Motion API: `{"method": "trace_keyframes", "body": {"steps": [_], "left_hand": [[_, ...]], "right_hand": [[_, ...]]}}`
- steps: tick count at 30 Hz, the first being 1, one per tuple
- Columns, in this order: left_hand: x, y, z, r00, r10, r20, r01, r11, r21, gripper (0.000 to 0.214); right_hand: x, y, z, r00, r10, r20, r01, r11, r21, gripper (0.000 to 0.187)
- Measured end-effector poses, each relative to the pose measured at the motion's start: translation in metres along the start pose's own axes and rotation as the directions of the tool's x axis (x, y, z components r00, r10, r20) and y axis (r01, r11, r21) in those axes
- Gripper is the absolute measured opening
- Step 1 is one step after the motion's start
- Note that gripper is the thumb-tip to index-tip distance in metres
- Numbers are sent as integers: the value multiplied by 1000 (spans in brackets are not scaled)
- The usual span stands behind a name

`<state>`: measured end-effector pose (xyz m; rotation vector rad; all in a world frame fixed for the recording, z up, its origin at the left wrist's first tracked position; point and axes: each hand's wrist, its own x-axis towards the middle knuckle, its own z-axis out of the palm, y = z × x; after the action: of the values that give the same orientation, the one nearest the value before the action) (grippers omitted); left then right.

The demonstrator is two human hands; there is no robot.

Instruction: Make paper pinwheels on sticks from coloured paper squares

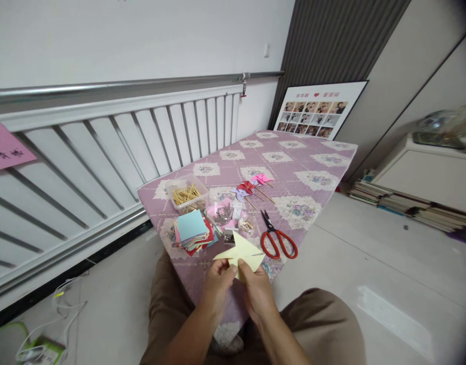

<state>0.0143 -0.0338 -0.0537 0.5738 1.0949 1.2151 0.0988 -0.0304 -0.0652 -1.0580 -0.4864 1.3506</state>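
A pale yellow paper pinwheel [242, 249], partly folded with slit corners, is held above the near corner of the table. My left hand [220, 276] pinches its left side between thumb and fingers. My right hand [257, 284] grips its lower right part, the thumb pressed near the middle. Just beyond the paper lies a small box of metal bits [229, 236]. Red-handled scissors [276, 238] rest to the right of my hands, blades pointing away. To the left sits a stack of coloured paper squares [191, 226], light blue on top.
A plastic box of wooden sticks [187, 193], a pink heart-shaped tray [220, 213] and a small round container [247, 224] stand on the flowered tablecloth [251, 144]. Finished pinwheels [246, 187] lie farther back. A white radiator [141, 142] borders the left; a photo board [316, 109] leans behind.
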Motion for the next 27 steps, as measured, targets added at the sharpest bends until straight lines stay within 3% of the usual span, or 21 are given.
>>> {"method": "trace_keyframes", "body": {"steps": [5, 16, 24, 27], "left_hand": [[5, -2, 10, 998, 24, -54, -28, 997, -74, 35], [6, 2, 8, 1000, -7, -27, 2, 980, -199, 32], [7, 3, 7, 998, 25, -52, -35, 980, -196, 27], [10, 5, 5, 996, 30, -80, -43, 985, -167, 27]], "right_hand": [[-1, 2, 1, 1000, -12, 6, 12, 1000, -12, 34], [-7, -1, 9, 999, 39, 33, -40, 999, 30, 28], [-9, 2, 13, 998, 35, 53, -40, 995, 90, 33], [-9, 2, 10, 993, 36, 115, -43, 998, 51, 29]]}}
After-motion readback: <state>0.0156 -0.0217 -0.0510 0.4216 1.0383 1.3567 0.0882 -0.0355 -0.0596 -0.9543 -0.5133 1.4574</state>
